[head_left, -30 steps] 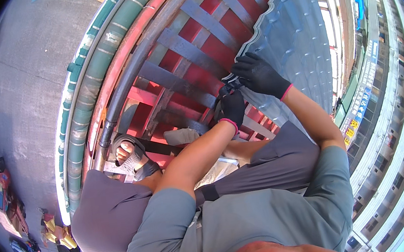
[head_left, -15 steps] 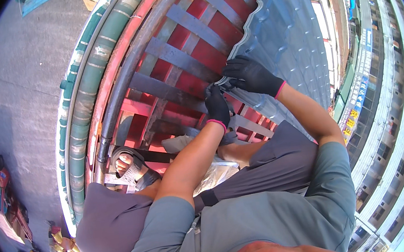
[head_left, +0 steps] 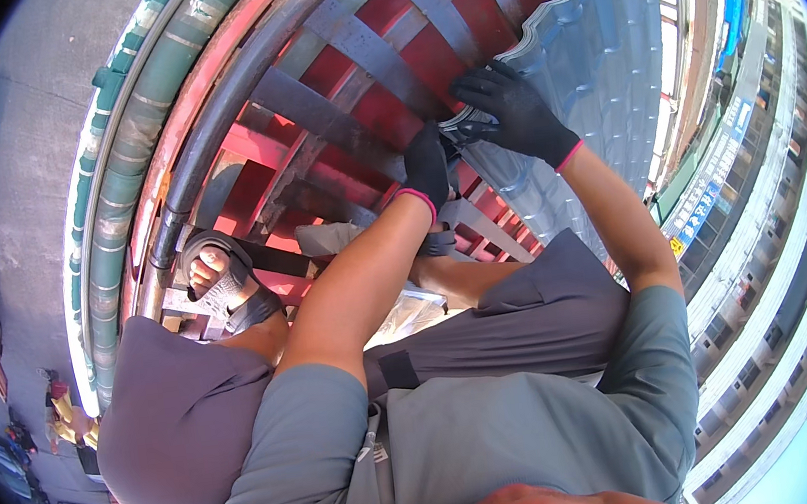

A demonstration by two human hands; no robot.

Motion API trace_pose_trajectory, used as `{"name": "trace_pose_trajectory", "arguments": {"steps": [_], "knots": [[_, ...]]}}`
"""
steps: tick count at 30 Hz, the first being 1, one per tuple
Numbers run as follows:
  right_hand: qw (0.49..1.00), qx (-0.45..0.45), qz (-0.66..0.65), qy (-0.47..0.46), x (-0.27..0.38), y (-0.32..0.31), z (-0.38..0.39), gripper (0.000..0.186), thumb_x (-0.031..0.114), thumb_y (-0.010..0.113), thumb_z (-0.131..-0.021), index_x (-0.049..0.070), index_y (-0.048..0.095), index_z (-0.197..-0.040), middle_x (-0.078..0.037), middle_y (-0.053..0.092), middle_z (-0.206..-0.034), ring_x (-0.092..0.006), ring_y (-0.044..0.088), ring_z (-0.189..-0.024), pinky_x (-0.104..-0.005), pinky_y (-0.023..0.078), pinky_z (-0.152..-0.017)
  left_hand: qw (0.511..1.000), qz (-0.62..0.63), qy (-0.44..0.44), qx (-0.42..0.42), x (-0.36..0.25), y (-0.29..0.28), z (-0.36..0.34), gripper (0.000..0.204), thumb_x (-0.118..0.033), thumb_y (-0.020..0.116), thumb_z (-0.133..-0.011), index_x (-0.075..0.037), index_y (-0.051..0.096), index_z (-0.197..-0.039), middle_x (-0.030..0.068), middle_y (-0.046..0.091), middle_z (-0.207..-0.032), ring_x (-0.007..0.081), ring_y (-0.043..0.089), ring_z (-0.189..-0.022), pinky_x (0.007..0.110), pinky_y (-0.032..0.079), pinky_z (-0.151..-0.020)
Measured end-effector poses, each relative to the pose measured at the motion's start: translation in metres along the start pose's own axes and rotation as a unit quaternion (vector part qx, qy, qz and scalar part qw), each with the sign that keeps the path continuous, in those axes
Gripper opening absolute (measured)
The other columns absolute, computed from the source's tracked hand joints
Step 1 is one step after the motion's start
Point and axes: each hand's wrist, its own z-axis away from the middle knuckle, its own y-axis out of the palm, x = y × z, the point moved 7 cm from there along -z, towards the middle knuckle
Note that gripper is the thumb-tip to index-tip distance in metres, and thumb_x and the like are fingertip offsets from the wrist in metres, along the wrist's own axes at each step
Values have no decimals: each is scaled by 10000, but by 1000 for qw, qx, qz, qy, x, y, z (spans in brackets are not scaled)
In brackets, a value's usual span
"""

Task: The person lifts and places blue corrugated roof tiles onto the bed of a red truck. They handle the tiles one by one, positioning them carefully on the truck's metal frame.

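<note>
A stack of grey-blue wavy roofing sheets (head_left: 594, 77) lies over a frame of dark flat bars, with its near corner between my hands. My left hand (head_left: 425, 167), in a black glove with a pink cuff, is closed at that corner, its fingertips partly hidden against the sheet edge. Just right of it, my right hand (head_left: 516, 115), gloved alike, lies over the sheets' wavy edge with its fingers spread and stretched toward the left. Nothing shows gripped in the right hand.
Dark metal bars (head_left: 363, 45) with gaps cross above red panels. A dark pipe (head_left: 200, 156) and a green ribbed roof edge (head_left: 117, 171) run along the left, with paved ground (head_left: 35, 126) far below. My sandalled foot (head_left: 214, 270) rests by the pipe. Buildings (head_left: 783, 306) stand right.
My right hand's fingers have spread and lifted from their curl on the sheet edge. The left hand stays by the corner. The whole view has shifted and turned a little.
</note>
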Motion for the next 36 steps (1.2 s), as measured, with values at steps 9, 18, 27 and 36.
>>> {"name": "trace_pose_trajectory", "arguments": {"steps": [9, 18, 27, 36], "knots": [[1000, 12, 23, -8, 20, 4, 5, 413, 308, 690, -804, 46, 630, -1117, -125, 606, -1183, -313, 522, -1186, -479, 343, -1070, 968, -169, 179, 51, -7, 17, 55, 369, -222, 505, -952, -39, 550, -1270, 63, 668, -1049, 177, 636, -960, 326, 480, -873], [999, 27, 29, -1, 23, -1, 4, 384, 251, 669, -814, 47, 636, -1139, -119, 624, -1174, -302, 529, -1187, -465, 337, -1081, 955, -263, 136, -7, -7, 31, 76, 507, -107, 514, -895, -109, 426, -1394, 174, 659, -1032, 291, 647, -910, 346, 478, -774], [999, 43, 5, 15, 19, 2, 6, 486, 153, 717, -742, 71, 611, -1209, -106, 593, -1265, -297, 495, -1248, -468, 325, -1101, 918, -327, 224, -6, -11, 43, 84, 647, -124, 568, -878, -50, 294, -1459, 228, 601, -1192, 348, 603, -1082, 370, 463, -879], [999, 43, 20, 2, 20, 3, 4, 422, 215, 679, -799, 63, 622, -1189, -108, 609, -1228, -296, 513, -1221, -459, 323, -1099, 942, -275, 192, -9, -13, 44, 86, 616, -156, 588, -895, -39, 316, -1435, 228, 606, -1187, 358, 601, -1084, 382, 467, -872]]}}
